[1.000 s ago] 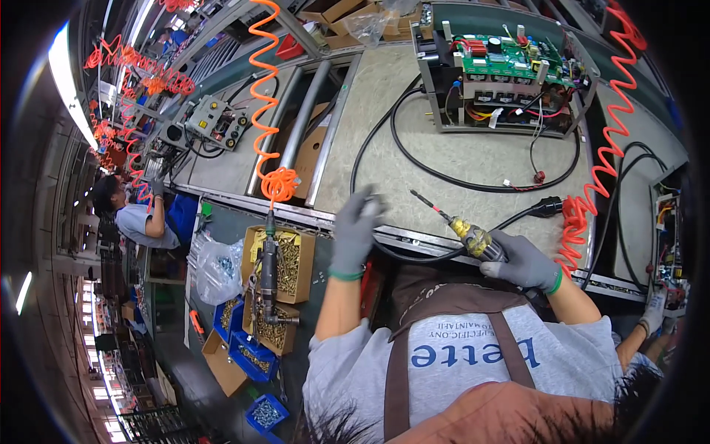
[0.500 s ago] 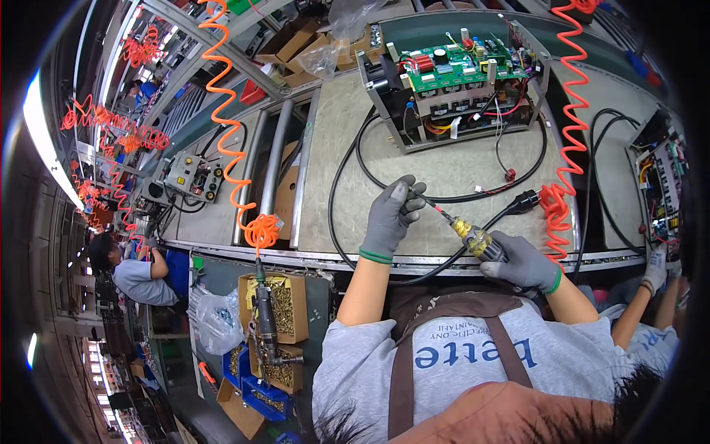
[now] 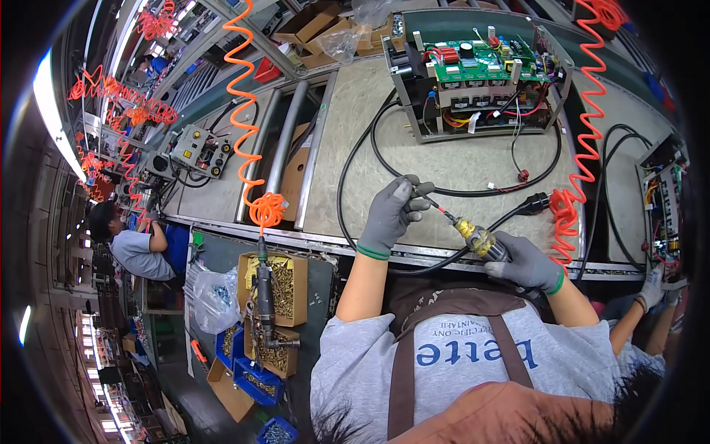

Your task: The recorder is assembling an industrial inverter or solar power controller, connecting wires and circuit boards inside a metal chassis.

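My right hand (image 3: 526, 265), in a grey glove with a green cuff, is wrapped round a screwdriver (image 3: 479, 240) with yellow tape on its dark body. Its thin bit, with a red band, points up and left toward my left hand (image 3: 392, 214). The gloved fingers of that hand are pinched together at the bit's tip; whatever is between them is too small to make out. Beyond both hands, an open metal-framed unit (image 3: 481, 92) with a green circuit board on top stands on the bench. A black cable (image 3: 462, 194) loops round in front of it.
Left of me, an angled power tool (image 3: 265, 303) hangs on an orange coiled hose (image 3: 266, 210) over a cardboard box (image 3: 299, 285) of screws. Blue bins (image 3: 257, 381) sit beside it. Metal rollers (image 3: 290, 148) border the bench plate. Co-workers (image 3: 140, 248) are at the left and right.
The whole view has shifted a little, so the bench and unit appear farther right and slightly higher. Both hands keep nearly the same pose with the screwdriver between them.
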Demonstrator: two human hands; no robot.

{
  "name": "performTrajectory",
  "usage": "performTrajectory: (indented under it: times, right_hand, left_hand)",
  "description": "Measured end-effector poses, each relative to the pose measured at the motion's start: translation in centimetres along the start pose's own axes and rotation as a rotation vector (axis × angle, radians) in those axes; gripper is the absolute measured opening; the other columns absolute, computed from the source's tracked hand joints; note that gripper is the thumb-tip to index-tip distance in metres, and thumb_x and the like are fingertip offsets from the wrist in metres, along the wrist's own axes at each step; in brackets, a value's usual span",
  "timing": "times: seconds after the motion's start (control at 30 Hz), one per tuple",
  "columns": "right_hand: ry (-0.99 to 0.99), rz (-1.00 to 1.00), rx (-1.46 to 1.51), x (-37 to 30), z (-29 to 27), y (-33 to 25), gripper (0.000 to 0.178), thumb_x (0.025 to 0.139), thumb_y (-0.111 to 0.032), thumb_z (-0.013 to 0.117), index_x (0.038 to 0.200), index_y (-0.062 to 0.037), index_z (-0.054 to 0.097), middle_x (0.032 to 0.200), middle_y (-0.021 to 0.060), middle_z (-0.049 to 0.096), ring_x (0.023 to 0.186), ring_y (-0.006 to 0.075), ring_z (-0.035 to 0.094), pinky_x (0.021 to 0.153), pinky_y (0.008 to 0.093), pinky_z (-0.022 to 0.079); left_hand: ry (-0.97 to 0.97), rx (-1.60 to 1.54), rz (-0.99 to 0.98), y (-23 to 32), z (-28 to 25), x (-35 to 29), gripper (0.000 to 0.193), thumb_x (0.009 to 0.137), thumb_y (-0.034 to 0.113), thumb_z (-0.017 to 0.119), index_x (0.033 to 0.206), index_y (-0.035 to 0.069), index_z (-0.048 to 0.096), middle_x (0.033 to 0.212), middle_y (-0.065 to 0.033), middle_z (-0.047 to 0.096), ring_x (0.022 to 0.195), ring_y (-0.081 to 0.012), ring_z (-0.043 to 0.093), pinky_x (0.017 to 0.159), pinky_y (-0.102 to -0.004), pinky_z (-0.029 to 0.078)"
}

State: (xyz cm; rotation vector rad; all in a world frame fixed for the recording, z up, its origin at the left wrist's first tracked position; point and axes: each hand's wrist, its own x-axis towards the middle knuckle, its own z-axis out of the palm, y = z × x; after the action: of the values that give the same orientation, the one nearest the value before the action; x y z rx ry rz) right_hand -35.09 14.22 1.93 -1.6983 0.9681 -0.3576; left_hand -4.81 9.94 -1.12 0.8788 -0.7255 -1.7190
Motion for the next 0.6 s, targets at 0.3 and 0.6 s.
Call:
performTrajectory:
  times: [0.3,0.6]
  right_hand:
    - [-0.076,0.021,-0.018,0.9,1.0,-0.3,0.049,0.079,-0.032,0.072,0.116,-0.0027,0.057,0.089,0.0139,0.066,0.08,0.0219,0.064,0.074,0.0339,0.048]
    - [-0.134,-0.011,0.228,2.4,2.9,0.6,0.044,0.08,-0.019,0.068,0.117,0.0012,0.055,0.093,0.0079,0.061,0.083,0.0128,0.054,0.075,0.029,0.046]
  left_hand:
    - [0.143,-0.001,0.144,-0.7,0.5,-2.4,0.029,0.097,0.018,0.052,0.12,0.003,0.05,0.115,-0.0157,0.063,0.082,-0.0144,0.068,0.061,-0.021,0.054]
    - [0.739,0.389,0.118,-0.7,-3.3,-17.2,0.028,0.094,0.017,0.052,0.115,-0.001,0.056,0.098,-0.0134,0.066,0.076,-0.0152,0.066,0.062,-0.0224,0.051]
